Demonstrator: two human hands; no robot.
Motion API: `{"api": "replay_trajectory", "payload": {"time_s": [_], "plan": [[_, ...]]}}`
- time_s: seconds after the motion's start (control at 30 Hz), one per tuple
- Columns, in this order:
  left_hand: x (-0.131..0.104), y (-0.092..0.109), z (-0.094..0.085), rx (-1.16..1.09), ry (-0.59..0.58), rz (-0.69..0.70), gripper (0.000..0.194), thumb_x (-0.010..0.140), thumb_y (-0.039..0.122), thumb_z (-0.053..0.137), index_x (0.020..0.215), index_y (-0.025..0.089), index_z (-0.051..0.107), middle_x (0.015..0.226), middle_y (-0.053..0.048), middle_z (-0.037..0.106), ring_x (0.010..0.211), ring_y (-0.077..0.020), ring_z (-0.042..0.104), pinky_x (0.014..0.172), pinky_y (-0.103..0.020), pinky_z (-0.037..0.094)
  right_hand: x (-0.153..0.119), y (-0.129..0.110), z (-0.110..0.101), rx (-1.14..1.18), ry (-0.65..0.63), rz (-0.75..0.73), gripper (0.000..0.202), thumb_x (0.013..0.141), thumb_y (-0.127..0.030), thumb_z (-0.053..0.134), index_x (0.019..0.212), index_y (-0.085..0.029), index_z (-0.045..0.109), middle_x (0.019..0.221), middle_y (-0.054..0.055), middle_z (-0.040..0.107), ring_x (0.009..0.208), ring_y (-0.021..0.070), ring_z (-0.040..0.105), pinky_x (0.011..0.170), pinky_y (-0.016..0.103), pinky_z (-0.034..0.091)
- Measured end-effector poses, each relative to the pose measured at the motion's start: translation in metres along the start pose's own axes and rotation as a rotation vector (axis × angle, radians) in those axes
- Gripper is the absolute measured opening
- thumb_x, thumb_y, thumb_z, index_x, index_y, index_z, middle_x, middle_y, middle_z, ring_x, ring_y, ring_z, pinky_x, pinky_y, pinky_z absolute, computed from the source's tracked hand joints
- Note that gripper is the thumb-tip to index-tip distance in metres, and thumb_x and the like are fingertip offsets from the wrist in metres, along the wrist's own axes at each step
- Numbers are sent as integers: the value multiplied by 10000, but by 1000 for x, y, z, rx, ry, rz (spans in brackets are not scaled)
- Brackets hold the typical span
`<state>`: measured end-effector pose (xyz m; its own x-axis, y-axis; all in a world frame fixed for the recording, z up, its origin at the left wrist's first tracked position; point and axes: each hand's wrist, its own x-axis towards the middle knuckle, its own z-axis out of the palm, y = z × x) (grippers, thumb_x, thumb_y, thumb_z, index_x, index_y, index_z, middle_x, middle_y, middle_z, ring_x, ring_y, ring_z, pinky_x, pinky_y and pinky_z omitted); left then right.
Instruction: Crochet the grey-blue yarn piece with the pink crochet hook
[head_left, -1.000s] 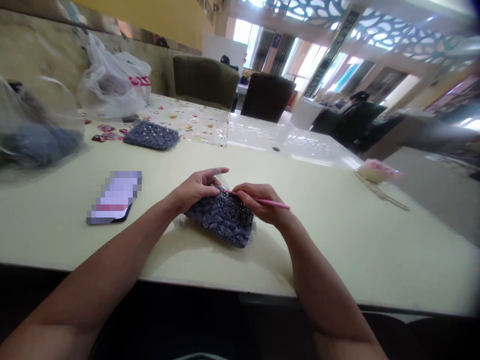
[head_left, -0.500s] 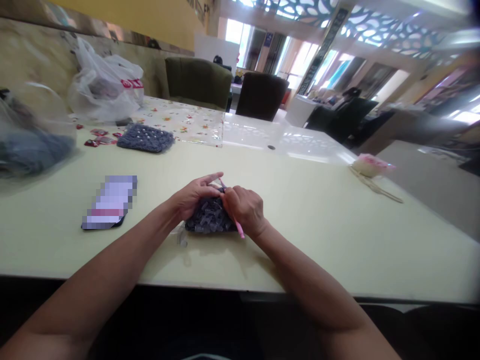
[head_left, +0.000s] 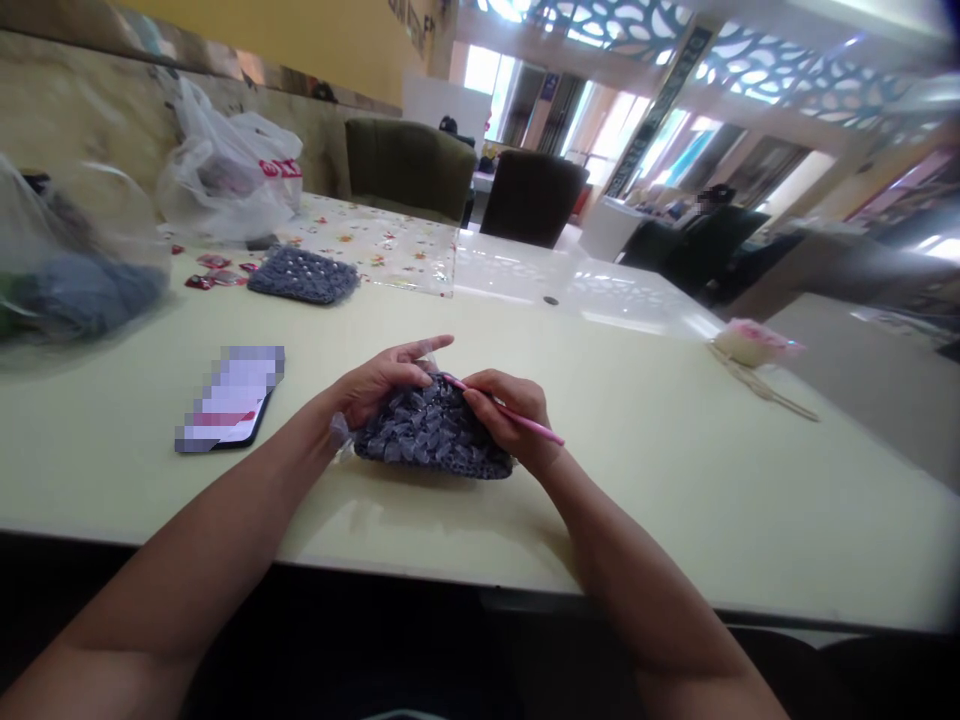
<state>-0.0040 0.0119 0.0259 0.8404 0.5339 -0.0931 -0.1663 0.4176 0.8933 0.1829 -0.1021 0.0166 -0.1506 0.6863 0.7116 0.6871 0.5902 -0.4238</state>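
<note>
Between my hands is a dark grey-blue crocheted piece [head_left: 424, 428], its surface covered in loose ribbon-like loops. My left hand [head_left: 386, 385] grips its upper left edge, the index finger stretched out with a translucent strand over it. In my right hand [head_left: 514, 408] is a pink crochet hook [head_left: 536, 428], its tip at the top edge of the piece and its handle slanting down to the right. Those right fingers also touch the piece. A translucent grey strand [head_left: 341, 432] hangs by my left wrist.
A phone [head_left: 229, 400] lies to the left. Behind it are another grey crocheted piece [head_left: 304, 276], small red packets [head_left: 214, 272], a white plastic bag [head_left: 225, 180] and a clear bag of grey material [head_left: 90, 285]. A pink-and-white bundle with cord [head_left: 754, 343] sits at the right.
The crocheted piece has turned to show more of its looped face. My right hand has shifted slightly right, and the hook has swung from steep to a flatter slant.
</note>
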Motion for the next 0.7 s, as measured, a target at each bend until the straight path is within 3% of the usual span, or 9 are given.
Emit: {"api": "replay_trajectory", "payload": {"time_s": [0.13,0.3,0.53,0.7], "plan": [[0,2,1,133,36,101,777,617,75,714,1376,154,574,785,15,638,694,-98,562,676,-230,408,1,-5,-4,37,-1,75,227,957,-259,511,800,-173,652,681,3,641,582,90,543,574,229,434],[0,1,7,274,77,161,764,605,110,709,1360,154,599,791,15,617,712,-105,533,693,-248,392,-1,-2,-4,128,23,165,235,931,-248,521,737,-170,628,635,-13,581,567,86,484,559,236,392],[3,-1,6,462,90,215,740,618,154,671,1354,136,600,792,7,601,753,-132,526,778,-296,411,-2,-2,-6,224,16,243,239,910,-256,528,707,-174,623,627,-14,571,572,95,473,549,251,374],[4,-4,3,448,64,237,700,630,168,682,1327,156,624,810,2,607,781,-141,534,819,-311,412,2,-2,-7,199,-4,244,231,916,-251,523,717,-177,615,652,-11,579,589,97,488,557,240,392]]}}
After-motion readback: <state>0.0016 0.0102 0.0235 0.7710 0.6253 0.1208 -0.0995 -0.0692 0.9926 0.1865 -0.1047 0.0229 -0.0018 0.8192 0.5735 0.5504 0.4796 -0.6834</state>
